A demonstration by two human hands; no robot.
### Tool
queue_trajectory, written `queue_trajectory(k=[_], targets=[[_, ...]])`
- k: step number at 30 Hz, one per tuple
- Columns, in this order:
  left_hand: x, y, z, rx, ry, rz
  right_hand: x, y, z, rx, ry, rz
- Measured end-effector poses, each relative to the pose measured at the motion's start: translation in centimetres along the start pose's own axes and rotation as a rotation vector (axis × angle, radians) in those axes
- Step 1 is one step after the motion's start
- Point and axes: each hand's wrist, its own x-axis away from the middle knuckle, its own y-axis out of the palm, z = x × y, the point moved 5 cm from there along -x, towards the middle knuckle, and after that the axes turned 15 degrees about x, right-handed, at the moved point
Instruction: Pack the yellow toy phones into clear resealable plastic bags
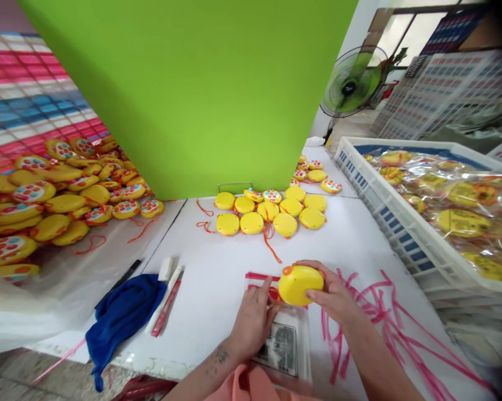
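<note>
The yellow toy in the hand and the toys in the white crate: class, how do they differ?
The yellow toy is gripped in the right hand; the bagged toys lie in the white plastic crate. The yellow toy is bare; the bagged toys are wrapped in clear plastic. Both are yellow.

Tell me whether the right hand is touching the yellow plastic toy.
Touching. The head view shows the right hand gripping the yellow plastic toy, its fingers pressed against the toy's right side with no gap.

Right hand [333, 295] gripping yellow toy [300, 285], left [253, 322] touching bag [282, 356]
</note>
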Motion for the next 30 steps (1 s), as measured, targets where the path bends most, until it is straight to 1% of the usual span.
queue_trajectory(k=[2, 4, 6, 8, 12, 14, 16, 18, 20, 22, 24, 25, 27, 29, 30], targets=[[-0.1, 0.1, 0.4, -0.052, 0.035, -0.044, 0.5, -0.4, 0.6, 0.002, 0.007, 0.121], [-0.1, 0.2, 0.7, -0.113, 0.069, -0.076, 0.3, -0.6, 1.4, 0.08, 0.043, 0.24], [-0.1, 0.2, 0.8, -0.164, 0.094, -0.073, -0.3, -0.3, 2.2, 0.215, 0.082, 0.284], [0.0, 0.2, 0.8, -0.162, 0.11, -0.041, -0.7, 0.3, 2.7, 0.339, 0.097, 0.256], [0.2, -0.3, 0.7, -0.067, 0.151, 0.086, -0.6, 1.8, 3.4, 0.468, 0.094, 0.148], [0.3, -0.5, 0.8, -0.062, 0.168, 0.102, -0.3, 2.5, 3.3, 0.547, 0.077, 0.112], [0.3, -0.7, 1.0, -0.09, 0.174, 0.089, -0.1, 3.2, 2.6, 0.642, 0.015, 0.063], [0.2, -0.8, 1.3, -0.123, 0.179, 0.082, 0.1, 3.7, 1.7, 0.723, -0.084, 0.006], [0.1, -1.0, 1.6, -0.133, 0.181, 0.094, 0.3, 3.4, 1.0, 0.788, -0.147, 0.014], [0.0, -1.3, 1.8, -0.102, 0.163, 0.11, 0.5, 2.1, 0.9, 0.846, -0.109, 0.112], [-0.3, -1.6, 1.8, -0.042, 0.142, 0.11, 0.9, 0.5, 1.4, 0.894, -0.002, 0.197], [-0.4, -1.6, 1.8, -0.005, 0.13, 0.1, 1.1, 0.0, 1.8, 0.907, 0.05, 0.203], [-0.7, -1.8, 1.7, 0.066, 0.096, 0.069, 1.6, -0.2, 2.6, 0.898, 0.109, 0.151], [-1.1, -2.0, 1.7, 0.126, 0.056, 0.033, 1.9, 0.5, 3.1, 0.857, 0.101, 0.096], [-1.2, -2.2, 1.8, 0.15, 0.036, 0.01, 1.9, 1.1, 3.1, 0.833, 0.09, 0.088]])
